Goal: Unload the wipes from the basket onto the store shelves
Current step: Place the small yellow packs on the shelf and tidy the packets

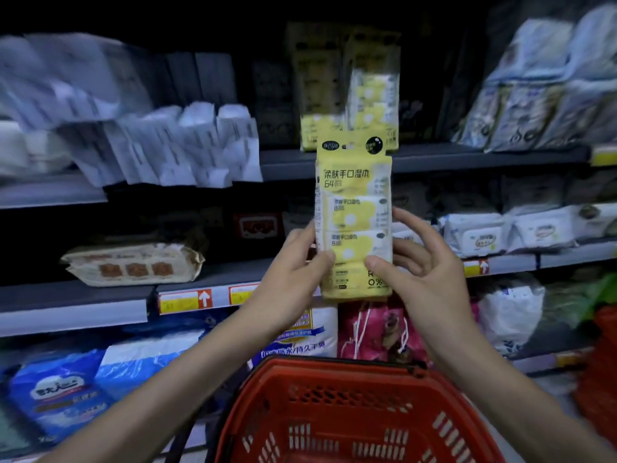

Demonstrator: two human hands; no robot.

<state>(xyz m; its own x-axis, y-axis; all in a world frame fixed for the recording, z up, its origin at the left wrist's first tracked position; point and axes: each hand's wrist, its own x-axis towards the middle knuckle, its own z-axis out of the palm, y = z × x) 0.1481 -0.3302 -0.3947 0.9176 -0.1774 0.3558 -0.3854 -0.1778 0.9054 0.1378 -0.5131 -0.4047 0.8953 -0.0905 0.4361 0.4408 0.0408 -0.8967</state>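
Observation:
A tall yellow multipack of wipes (354, 202) stands upright in front of the shelves, held from both sides. My left hand (293, 272) grips its lower left edge, thumb on the front. My right hand (424, 262) holds the lower right edge, thumb on the front and fingers behind. Two more of the same yellow wipe packs (350, 95) stand on the upper shelf (467, 158) just behind the held one. The red plastic basket (350, 416) sits low in front of me; the part of its inside that shows holds nothing.
White tissue packs (187, 145) crowd the upper shelf to the left, and more packs (551, 95) lean at the right. The middle shelf (83, 295) carries a flat brown pack (133, 262) and white wipe packs (500, 232). Blue and pink bags (377, 329) fill the bottom shelf.

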